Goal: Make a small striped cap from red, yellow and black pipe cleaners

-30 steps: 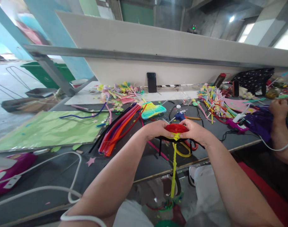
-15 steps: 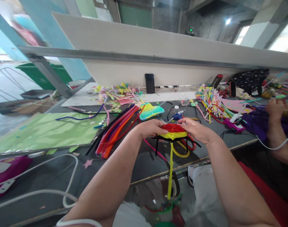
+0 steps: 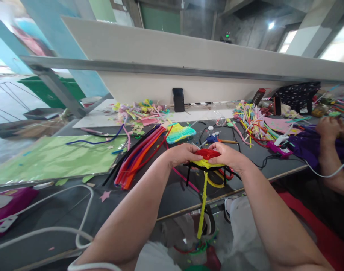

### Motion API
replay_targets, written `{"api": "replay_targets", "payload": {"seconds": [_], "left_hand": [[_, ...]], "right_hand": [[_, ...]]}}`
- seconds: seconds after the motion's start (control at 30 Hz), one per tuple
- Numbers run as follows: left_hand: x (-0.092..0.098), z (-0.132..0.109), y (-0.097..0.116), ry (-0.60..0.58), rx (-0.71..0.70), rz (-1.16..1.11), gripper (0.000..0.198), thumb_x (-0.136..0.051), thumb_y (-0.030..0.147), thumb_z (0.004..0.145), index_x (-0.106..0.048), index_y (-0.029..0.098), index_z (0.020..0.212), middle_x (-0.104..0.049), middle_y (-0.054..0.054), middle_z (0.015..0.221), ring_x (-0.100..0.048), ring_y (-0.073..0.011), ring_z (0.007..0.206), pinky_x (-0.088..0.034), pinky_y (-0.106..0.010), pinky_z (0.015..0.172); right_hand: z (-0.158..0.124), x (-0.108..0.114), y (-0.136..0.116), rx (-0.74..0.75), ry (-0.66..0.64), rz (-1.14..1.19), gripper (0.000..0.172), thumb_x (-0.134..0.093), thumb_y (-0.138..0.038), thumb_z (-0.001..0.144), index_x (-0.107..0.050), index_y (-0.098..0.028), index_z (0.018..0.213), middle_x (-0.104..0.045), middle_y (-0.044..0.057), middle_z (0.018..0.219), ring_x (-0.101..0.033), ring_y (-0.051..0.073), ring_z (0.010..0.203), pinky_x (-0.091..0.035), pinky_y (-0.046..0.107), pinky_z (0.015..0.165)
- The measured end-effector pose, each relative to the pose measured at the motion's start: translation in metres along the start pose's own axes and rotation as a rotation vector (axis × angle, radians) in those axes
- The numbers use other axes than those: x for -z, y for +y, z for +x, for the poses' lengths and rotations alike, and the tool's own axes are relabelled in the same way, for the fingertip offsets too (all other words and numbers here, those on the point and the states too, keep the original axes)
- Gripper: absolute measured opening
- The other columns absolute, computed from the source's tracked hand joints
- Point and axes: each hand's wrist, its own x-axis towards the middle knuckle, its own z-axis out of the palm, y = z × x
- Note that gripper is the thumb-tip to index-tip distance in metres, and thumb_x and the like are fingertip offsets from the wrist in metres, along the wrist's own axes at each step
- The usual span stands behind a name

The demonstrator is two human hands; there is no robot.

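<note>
Both my hands hold a small craft piece of wound pipe cleaners [image 3: 208, 158], red on top, yellow below, with black strands around it. My left hand [image 3: 182, 154] grips its left side with closed fingers. My right hand [image 3: 229, 157] grips its right side, fingers curled over the top. A long yellow pipe-cleaner stem [image 3: 201, 207] hangs from the piece past the table's front edge. Red and yellow loops [image 3: 224, 177] lie on the table just under my right hand.
A bundle of long pipe cleaners [image 3: 138, 154] lies left of my hands, beside a green sheet [image 3: 53, 156]. A phone [image 3: 178, 99] leans on the back board. Loose pipe cleaners [image 3: 253, 120] pile at right, where another person's hand [image 3: 328, 128] works. White cable [image 3: 61, 226] crosses front left.
My hands have drawn closer together on the piece and turned it slightly; more yellow shows under the red. The view has shifted a little.
</note>
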Motion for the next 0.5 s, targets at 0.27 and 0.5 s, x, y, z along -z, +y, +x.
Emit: {"api": "replay_targets", "payload": {"seconds": [0.27,0.5], "left_hand": [[-0.002,-0.001,0.002,0.039,0.008,0.036,0.037,-0.080,0.034,0.063,-0.071,0.010,0.089,-0.069,-0.005,0.071,-0.059,-0.0110,0.056,-0.044,-0.020,0.053],[0.021,-0.012,0.012,0.191,-0.091,-0.149,0.035,-0.077,0.028,0.068,-0.069,0.008,0.095,-0.071,-0.012,0.089,-0.065,-0.0155,0.069,-0.052,-0.023,0.058]], "right_hand": [[0.002,-0.003,0.002,-0.003,-0.010,-0.018,0.055,-0.081,-0.027,0.059,-0.050,-0.019,0.104,-0.066,0.002,0.094,-0.064,0.018,0.084,-0.050,0.032,0.077],[-0.010,0.054,-0.008,0.251,0.614,0.098,0.039,-0.069,-0.033,0.072,-0.050,-0.021,0.104,-0.068,0.001,0.087,-0.068,0.017,0.082,-0.050,0.035,0.084]]}}
